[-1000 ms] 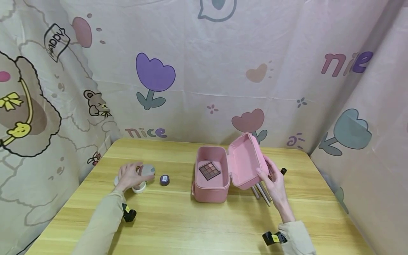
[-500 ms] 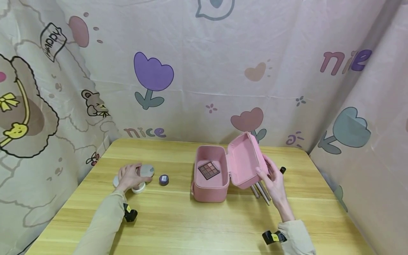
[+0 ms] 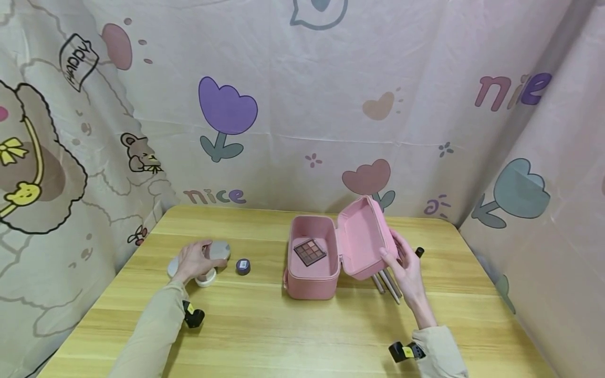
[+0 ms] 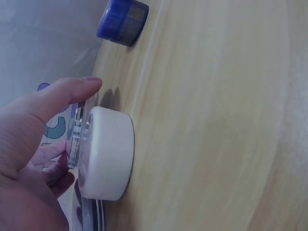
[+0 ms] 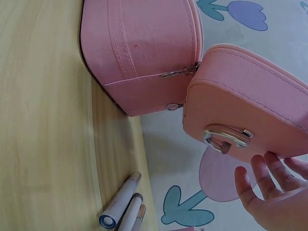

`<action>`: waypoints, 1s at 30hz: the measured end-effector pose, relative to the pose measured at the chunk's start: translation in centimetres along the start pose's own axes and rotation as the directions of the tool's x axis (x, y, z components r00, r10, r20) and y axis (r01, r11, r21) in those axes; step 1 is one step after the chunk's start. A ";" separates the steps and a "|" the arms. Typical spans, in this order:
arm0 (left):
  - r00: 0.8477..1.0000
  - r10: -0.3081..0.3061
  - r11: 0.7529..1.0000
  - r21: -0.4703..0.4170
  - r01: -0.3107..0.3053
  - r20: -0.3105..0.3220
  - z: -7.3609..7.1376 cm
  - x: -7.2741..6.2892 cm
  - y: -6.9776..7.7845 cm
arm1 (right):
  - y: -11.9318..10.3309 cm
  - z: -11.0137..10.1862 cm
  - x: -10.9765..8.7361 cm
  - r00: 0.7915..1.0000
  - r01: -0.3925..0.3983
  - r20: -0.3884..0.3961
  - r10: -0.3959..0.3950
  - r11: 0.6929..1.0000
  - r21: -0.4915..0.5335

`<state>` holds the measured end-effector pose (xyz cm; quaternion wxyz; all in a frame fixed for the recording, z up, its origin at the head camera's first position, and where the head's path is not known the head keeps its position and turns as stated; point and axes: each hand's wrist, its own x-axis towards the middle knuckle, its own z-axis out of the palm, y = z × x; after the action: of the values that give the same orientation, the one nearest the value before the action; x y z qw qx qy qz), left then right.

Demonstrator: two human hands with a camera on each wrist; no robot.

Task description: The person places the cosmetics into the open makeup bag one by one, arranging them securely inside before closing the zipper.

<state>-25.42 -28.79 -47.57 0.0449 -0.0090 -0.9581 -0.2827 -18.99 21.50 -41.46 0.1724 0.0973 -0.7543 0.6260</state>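
Note:
In the head view my left hand (image 3: 191,261) is at the table's left, thumb and fingers on either side of a round grey compact (image 3: 219,250). The left wrist view shows the compact's clear hinged edge between them. Just beside it sits a low white jar (image 4: 109,154), partly under the hand. My right hand (image 3: 407,270) grips the raised lid (image 3: 363,239) of a pink makeup case (image 3: 312,289), thumb on the inner rim. From the right wrist, several fingers (image 5: 263,177) touch the lid's outer face. An eyeshadow palette (image 3: 310,252) lies inside the case.
A small dark blue jar (image 3: 243,266) stands right of the left hand. Another grey rounded item (image 3: 173,268) shows behind that hand. Several slim tubes (image 5: 120,202) lie on the table under the lid, with a black tip (image 3: 419,252) beyond. A printed curtain (image 3: 302,115) borders the table.
The grey compact has shifted and tilted slightly within my left hand's fingers. My right hand and the raised lid have stayed put.

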 end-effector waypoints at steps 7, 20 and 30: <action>1.000 0.012 0.992 -0.125 -0.010 0.014 -0.3 0.5 0.5 | 0.0 0.0 0.0 1.000 0.000 0.002 0.000 1.000 -0.001; 1.000 0.019 0.968 -0.251 -0.020 -0.009 -0.7 0.8 1.6 | 0.0 0.0 0.0 1.000 -0.013 -0.001 0.013 1.000 0.016; 0.997 0.061 0.954 -0.292 -0.074 -0.052 -0.4 1.2 3.3 | 0.0 0.1 -0.1 1.000 -0.007 -0.009 0.007 1.000 0.023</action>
<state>-26.40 -26.19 -45.37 0.0730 -0.0423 -0.9035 -0.4202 -18.91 21.45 -41.54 0.1726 0.0939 -0.7467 0.6354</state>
